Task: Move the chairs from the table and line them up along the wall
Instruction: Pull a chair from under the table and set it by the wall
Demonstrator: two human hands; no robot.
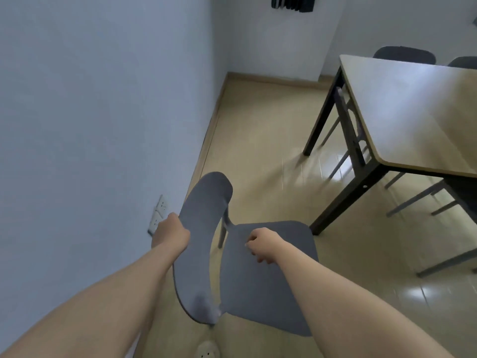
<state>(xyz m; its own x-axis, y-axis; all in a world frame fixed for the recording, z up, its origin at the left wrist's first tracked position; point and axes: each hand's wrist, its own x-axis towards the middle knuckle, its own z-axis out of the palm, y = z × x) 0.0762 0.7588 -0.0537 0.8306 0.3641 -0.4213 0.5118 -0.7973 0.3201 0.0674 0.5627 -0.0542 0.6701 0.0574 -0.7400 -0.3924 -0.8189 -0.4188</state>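
One grey chair [258,275] is away from the table [418,109], standing at 6 o'clock close to the wall [103,112], backrest on the wall side. The left hand [171,232] wraps the top edge of the backrest. The right hand [262,245] hovers over the seat with its fingers loosely curled, holding nothing; whether it touches the fabric can't be told from here.

Progress looks early: this chair is near its spot but probably not yet squared up. At least two more chair backs [405,56] show behind the table at 1 o'clock, and chair legs [423,200] poke out under its near side at 3 o'clock.

Open floor [258,140] runs along the wall toward 12 o'clock, a clear lane for lining up. Watch the table corner leg [343,202] just beside the seat, and the wall sockets [158,213] at 9 o'clock behind the backrest.
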